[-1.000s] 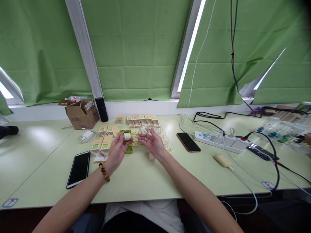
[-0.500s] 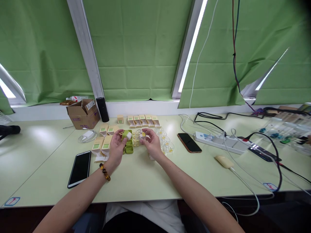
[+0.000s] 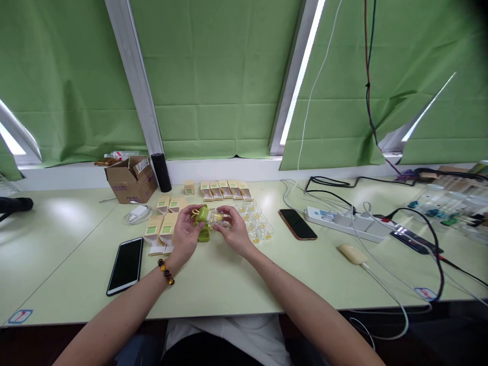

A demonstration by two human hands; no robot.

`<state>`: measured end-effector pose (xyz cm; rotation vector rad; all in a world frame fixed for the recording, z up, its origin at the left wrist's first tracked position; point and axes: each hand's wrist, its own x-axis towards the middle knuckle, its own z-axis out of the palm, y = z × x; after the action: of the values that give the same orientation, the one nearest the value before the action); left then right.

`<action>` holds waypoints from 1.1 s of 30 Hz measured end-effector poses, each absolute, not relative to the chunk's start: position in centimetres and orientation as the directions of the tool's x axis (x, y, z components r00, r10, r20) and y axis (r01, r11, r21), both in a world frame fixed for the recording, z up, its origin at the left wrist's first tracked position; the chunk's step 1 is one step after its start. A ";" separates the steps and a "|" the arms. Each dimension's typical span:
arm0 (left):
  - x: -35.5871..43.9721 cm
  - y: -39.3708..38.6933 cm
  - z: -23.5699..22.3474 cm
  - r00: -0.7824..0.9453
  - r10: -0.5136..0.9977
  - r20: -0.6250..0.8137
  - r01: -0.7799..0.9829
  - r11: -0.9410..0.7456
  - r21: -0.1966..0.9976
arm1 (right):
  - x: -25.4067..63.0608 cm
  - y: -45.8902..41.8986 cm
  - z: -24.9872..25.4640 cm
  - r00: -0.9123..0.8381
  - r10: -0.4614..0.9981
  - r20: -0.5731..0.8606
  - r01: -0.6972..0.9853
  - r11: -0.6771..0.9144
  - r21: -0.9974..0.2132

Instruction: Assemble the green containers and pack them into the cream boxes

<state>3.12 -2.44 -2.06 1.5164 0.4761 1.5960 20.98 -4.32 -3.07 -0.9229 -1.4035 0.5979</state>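
My left hand (image 3: 186,235) is closed around a small green cap (image 3: 202,214) with a white inner part and a thin loop at its end. My right hand (image 3: 237,234) pinches a clear plastic cup (image 3: 216,217) with something yellow in it. The cup's end meets the white part of the cap; I cannot tell whether they are joined. Below my left fingers lies another green piece (image 3: 204,236) on the table. Just right of my right hand stand several clear cups (image 3: 257,226) with yellow bits inside.
Folded cartons (image 3: 166,229) stand left of my hands, with more cartons (image 3: 224,191) in a row behind. Phones lie at left (image 3: 125,265) and right (image 3: 297,224). A cardboard box (image 3: 131,180), a black cylinder (image 3: 160,173) and a power strip (image 3: 346,224) with cables also occupy the table.
My right hand has moved slightly left, bringing the clear cup against the green cap. The cap has turned so its white side faces the cup.
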 end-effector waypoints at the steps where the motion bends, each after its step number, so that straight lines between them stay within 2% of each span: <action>1: 3.1 -2.5 -2.0 0.111 0.779 0.617 -0.320 -0.560 0.765 | 21.0 -4.3 -3.1 0.111 0.823 0.557 0.164 0.538 -0.827; 33: 2.9 -2.8 -2.2 0.143 0.802 0.580 -0.248 -0.538 0.806 | 20.5 -4.6 -3.2 0.047 0.859 0.511 0.105 0.504 -0.857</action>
<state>2.90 -2.84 -2.21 1.5598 0.5544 1.5395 20.48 -4.64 -3.19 -0.9018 -1.4252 0.7138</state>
